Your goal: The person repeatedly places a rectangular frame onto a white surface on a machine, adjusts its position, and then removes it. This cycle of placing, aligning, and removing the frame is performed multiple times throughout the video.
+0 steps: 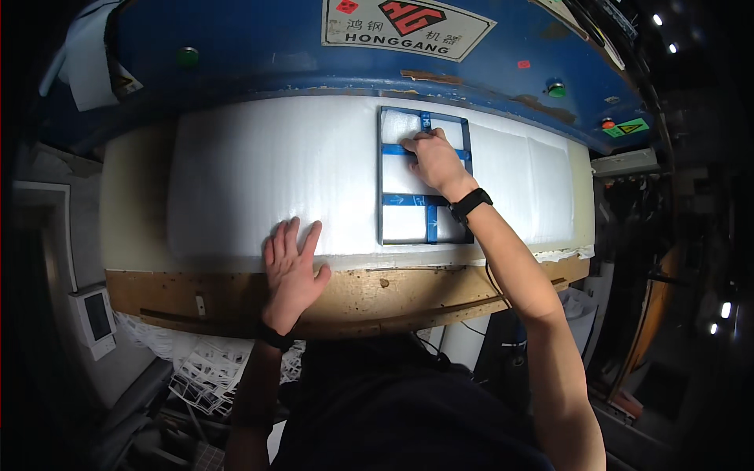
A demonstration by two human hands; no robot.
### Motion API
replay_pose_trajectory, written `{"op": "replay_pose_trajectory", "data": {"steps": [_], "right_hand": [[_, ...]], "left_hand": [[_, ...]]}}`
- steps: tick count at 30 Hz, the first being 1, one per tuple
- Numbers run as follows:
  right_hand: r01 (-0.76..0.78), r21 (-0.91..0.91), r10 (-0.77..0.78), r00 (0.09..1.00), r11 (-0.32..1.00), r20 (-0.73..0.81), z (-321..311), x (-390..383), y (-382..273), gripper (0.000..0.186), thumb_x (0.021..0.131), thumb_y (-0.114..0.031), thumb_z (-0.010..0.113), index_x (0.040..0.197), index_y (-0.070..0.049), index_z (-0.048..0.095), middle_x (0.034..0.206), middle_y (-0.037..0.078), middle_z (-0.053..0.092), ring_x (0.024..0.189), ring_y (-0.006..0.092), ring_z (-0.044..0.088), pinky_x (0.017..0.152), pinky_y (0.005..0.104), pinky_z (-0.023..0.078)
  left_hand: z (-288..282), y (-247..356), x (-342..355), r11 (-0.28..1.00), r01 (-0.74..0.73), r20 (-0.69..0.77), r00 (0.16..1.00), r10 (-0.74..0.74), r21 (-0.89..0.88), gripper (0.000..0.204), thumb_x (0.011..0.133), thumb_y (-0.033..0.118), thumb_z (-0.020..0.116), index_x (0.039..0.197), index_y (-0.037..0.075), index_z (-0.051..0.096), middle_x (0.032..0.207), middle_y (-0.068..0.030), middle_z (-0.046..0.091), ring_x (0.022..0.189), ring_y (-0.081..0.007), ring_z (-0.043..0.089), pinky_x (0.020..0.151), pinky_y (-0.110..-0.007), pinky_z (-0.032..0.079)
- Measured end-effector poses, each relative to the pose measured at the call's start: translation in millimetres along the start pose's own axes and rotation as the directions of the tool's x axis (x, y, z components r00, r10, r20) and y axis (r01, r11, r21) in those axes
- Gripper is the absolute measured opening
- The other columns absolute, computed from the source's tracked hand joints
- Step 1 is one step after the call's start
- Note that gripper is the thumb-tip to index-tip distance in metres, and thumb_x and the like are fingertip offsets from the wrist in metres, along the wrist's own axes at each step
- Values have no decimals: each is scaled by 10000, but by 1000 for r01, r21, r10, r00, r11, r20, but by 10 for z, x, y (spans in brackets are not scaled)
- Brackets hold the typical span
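A dark top [408, 416] and two black wristbands [470, 206] are worn, and both hands [295, 279] are bare.

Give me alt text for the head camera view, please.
A person's right grip is on a rectangular frame with blue crossbars, lying on white sheeting; the left grip rests open at the sheeting's near edge. A blue machine stands beyond.

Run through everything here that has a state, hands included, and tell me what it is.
White sheet: spread flat.
Blue-barred frame: lying flat on the white sheet.
Left hand: palm down, fingers spread, at the sheet's front edge.
Right hand: closed on the frame's upper crossbar.
Blue machine: paint chipped in places.
Left green button: too small to tell if pressed.
White scraps: heaped loosely, low down.
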State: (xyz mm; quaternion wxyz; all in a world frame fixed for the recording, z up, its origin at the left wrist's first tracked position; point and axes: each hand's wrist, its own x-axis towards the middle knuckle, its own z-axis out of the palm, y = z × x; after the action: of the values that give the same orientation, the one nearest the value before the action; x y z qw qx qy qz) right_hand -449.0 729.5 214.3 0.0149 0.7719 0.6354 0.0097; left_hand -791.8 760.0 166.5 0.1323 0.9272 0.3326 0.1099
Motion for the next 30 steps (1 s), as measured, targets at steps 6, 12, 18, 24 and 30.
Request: {"op": "replay_pose_trajectory", "data": {"steps": [6, 12, 18, 24, 30], "right_hand": [[4, 24, -3, 1000, 1000, -24, 39, 4, 10, 421, 771, -95, 720, 1191, -87, 690, 971, 153, 703, 950, 292, 658, 1051, 391, 401], [0, 46, 3, 998, 999, -65, 104, -17, 42, 425, 775, -94, 735, 1197, -92, 688, 955, 138, 704, 958, 299, 651, 1035, 379, 410], [-22, 86, 26, 999, 996, -43, 172, -22, 27, 337, 823, -46, 667, 1147, -128, 716, 1076, 101, 712, 1087, 388, 594, 874, 437, 575], [-27, 81, 24, 999, 996, 39, 156, 37, 69, 294, 815, -47, 663, 1087, -124, 742, 1031, 94, 726, 1113, 379, 581, 899, 437, 556], [17, 51, -19, 998, 999, 53, -21, 115, 128, 251, 785, -174, 761, 1032, -143, 729, 967, 85, 739, 1098, 336, 580, 939, 456, 495]], "left_hand": [[12, -2, -7, 999, -18, -13, 1000, 18, 34, 772, 724, 232, 683, 1460, 150, 464, 1471, -194, 378, 1394, -395, 310, 1166, -551, 214], [1, 38, -16, 999, -19, -9, 1000, 20, 47, 750, 737, 255, 683, 1448, 142, 472, 1460, -200, 398, 1387, -389, 333, 1152, -557, 234], [-7, 46, -14, 998, -48, -38, 998, 49, 35, 710, 746, 244, 699, 1419, 131, 501, 1438, -204, 414, 1363, -395, 361, 1120, -557, 283], [-111, -151, 148, 991, 0, 103, 995, 14, -131, 675, 784, 249, 746, 1409, 149, 511, 1401, -200, 436, 1318, -399, 402, 1088, -542, 335], [-48, 47, 400, 982, 99, 43, 993, -107, 161, 774, 812, 442, 746, 1485, 211, 442, 1530, -245, 319, 1429, -452, 279, 1075, -723, 244]]}}
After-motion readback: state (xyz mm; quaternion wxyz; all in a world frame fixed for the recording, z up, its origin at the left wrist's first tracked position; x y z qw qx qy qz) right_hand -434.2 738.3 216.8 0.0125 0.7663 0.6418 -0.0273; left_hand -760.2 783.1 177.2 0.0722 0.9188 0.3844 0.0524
